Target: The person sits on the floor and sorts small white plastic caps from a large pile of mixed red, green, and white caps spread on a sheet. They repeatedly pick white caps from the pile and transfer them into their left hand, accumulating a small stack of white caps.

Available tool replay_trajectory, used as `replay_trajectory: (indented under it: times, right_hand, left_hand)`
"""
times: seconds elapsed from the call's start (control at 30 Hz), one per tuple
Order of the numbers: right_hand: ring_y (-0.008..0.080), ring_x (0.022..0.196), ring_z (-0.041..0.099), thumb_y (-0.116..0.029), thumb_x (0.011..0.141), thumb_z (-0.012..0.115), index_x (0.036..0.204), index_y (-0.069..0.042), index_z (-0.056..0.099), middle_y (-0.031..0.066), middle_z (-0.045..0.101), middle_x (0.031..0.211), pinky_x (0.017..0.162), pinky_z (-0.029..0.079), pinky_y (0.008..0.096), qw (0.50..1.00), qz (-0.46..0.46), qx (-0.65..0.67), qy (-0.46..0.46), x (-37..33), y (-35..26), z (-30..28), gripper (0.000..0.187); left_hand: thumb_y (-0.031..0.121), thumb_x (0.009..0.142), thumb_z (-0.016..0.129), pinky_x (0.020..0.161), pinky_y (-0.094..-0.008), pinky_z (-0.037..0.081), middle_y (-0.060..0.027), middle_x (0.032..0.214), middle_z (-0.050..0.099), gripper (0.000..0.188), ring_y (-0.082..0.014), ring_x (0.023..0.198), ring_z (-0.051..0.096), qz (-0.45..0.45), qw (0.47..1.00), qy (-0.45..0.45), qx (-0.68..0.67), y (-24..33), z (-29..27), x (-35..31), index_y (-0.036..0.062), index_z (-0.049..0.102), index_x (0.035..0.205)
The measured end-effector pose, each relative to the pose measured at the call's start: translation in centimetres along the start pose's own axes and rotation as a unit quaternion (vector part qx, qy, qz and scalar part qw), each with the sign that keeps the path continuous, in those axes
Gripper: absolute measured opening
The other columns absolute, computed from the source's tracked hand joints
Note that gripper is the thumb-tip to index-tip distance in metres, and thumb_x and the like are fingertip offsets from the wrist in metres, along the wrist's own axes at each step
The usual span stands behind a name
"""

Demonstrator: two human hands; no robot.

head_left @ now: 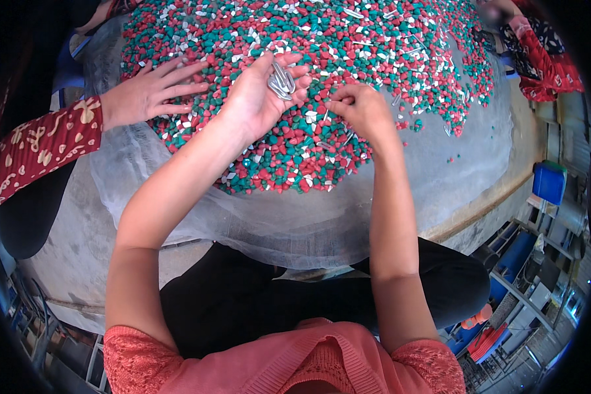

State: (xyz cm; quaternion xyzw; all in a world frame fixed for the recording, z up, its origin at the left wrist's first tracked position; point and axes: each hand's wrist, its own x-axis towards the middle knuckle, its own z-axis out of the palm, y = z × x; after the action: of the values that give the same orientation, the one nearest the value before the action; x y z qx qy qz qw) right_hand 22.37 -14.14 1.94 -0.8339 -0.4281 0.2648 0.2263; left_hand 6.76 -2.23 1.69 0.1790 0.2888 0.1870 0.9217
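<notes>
My left hand (253, 98) is turned palm up and cupped over the pile. Several shiny, clear-grey elongated pieces (281, 84) lie in its palm against the curled fingers. My right hand (369, 113) is just to the right, its thumb and fingers pinched together low over the pile. What is between those fingertips, if anything, is too small to make out. Beneath both hands spreads a wide pile of small red, green and white pieces (302, 157). Similar elongated clear pieces (353, 12) lie scattered among them.
A pale mesh sheet (262, 226) lies under the pile on a grey floor. At the left, another person's open hand (154, 93) rests by the pile; a third person in a red patterned sleeve (545, 62) sits far right. A blue container (549, 181) and metal racks stand at the right.
</notes>
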Motion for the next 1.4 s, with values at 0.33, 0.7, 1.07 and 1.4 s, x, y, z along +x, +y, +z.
replay_trajectory:
  times: [0.33, 0.7, 1.07, 1.4]
  right_hand:
    - [0.0107, 0.067, 0.059, -0.013, 0.079, 0.061, 0.091, -0.007, 0.06, 0.0028, 0.062, 0.073, 0.059, 0.045, 0.0259, 0.993, 0.076, 0.062, 0.068, 1.3, 6.7, -3.8, 0.014]
    - [0.0278, 0.08, 0.062, -0.017, 0.072, 0.068, 0.094, -0.011, 0.065, 0.0129, 0.064, 0.08, 0.072, 0.048, 0.0389, 0.979, 0.048, -0.193, 0.044, 2.9, 6.3, -2.6, 0.023]
    - [0.009, 0.064, 0.055, -0.012, 0.075, 0.067, 0.091, -0.003, 0.065, 0.0007, 0.061, 0.07, 0.057, 0.043, 0.0255, 0.986, -0.12, 0.119, 0.003, 0.4, 0.8, -7.4, 0.019]
    - [0.0257, 0.08, 0.063, -0.033, 0.072, 0.068, 0.085, -0.01, 0.068, 0.0106, 0.066, 0.087, 0.07, 0.049, 0.0369, 0.962, 0.206, -0.153, 0.091, 0.9, 9.2, -7.0, 0.026]
  left_hand:
    - [0.023, 0.094, 0.038, 0.065, -0.0269, 0.049, -0.0121, 0.093, 0.054, 0.034, -0.0184, 0.08, 0.055, 0.016, 1.0, -0.014, -0.013, 1.0, -0.7, 0.2, -0.0052, 0.042, 0.113]
    - [0.024, 0.092, 0.042, 0.065, -0.029, 0.049, -0.0125, 0.092, 0.056, 0.035, -0.0197, 0.079, 0.057, -0.004, 1.0, -0.013, 0.005, 0.0, 0.3, 0.2, -0.0042, 0.044, 0.113]
    - [0.034, 0.096, 0.028, 0.089, -0.0427, 0.047, -0.0194, 0.114, 0.051, 0.046, -0.0318, 0.102, 0.055, -0.048, 0.998, -0.039, 0.02, -4.4, 3.9, 2.7, -0.0029, 0.039, 0.12]
    - [0.028, 0.095, 0.033, 0.068, -0.0331, 0.051, -0.0142, 0.096, 0.056, 0.036, -0.0221, 0.08, 0.057, -0.068, 0.997, -0.02, -0.042, -5.1, 3.9, 3.7, -0.0007, 0.047, 0.111]
